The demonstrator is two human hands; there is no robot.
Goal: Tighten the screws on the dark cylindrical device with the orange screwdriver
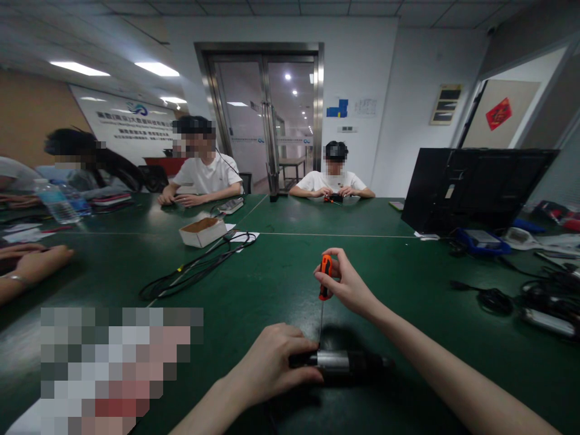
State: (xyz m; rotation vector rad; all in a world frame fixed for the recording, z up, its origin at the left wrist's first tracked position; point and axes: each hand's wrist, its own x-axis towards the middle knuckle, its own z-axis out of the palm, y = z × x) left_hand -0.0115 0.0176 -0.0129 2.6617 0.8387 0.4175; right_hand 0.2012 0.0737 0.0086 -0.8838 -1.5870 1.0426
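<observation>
Right hand [347,284] closed on an orange-and-black screwdriver [324,277], handle up, thin shaft dropping straight down to a dark cylindrical device [344,364]; tip meeting the device near its silvery middle band. Left hand [272,362] clamped over the device's left end, fingers wrapped on top, pressing it to the green table [281,272]; device lying on its side, near the table's front edge, right below the screwdriver.

Further back, left of centre: an open white box [202,232] with brown inside; black cables [199,266] looping from it toward the front. Far left: two water bottles [61,202], labels too blurred to read; another person's hand [34,260] with a bracelet resting flat on the table. Across the table: two people in white shirts, the farther one's hands on a small black-and-red thing [334,197]. Right: the dark back of a monitor [475,187], a blue item [483,240] below it, more tangled cables [539,302].

On the back wall: a white banner [131,124] with a blue logo and rows of writing, too small to read; a red diamond sign [498,113] with one character, not legible; glass double doors [267,121] at centre.
</observation>
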